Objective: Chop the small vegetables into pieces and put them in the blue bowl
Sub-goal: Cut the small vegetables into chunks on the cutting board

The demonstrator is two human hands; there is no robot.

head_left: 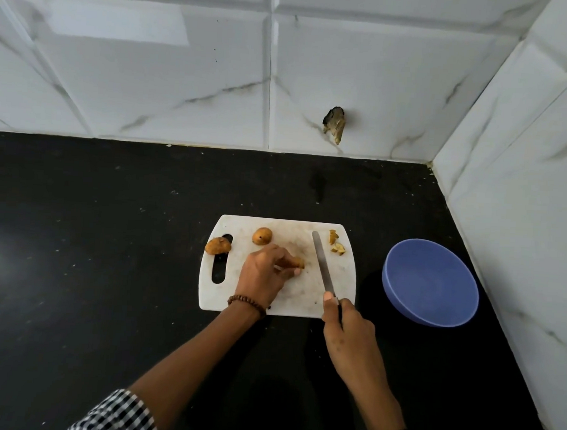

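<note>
Left hand (pixel 266 273) pinches one small vegetable (pixel 297 262), lying crosswise; right hand (pixel 348 330) grips the one knife (pixel 320 262) (blade pointing away); two more vegetables (pixel 262 236) sit on the board (pixel 304 301); one blue bowl (pixel 431 283).

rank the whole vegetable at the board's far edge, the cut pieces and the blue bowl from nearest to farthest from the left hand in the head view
From the left hand:
1. whole vegetable, just beyond the knuckles on the board
2. cut pieces, at the board's far right corner
3. blue bowl, off the board to the right
</note>
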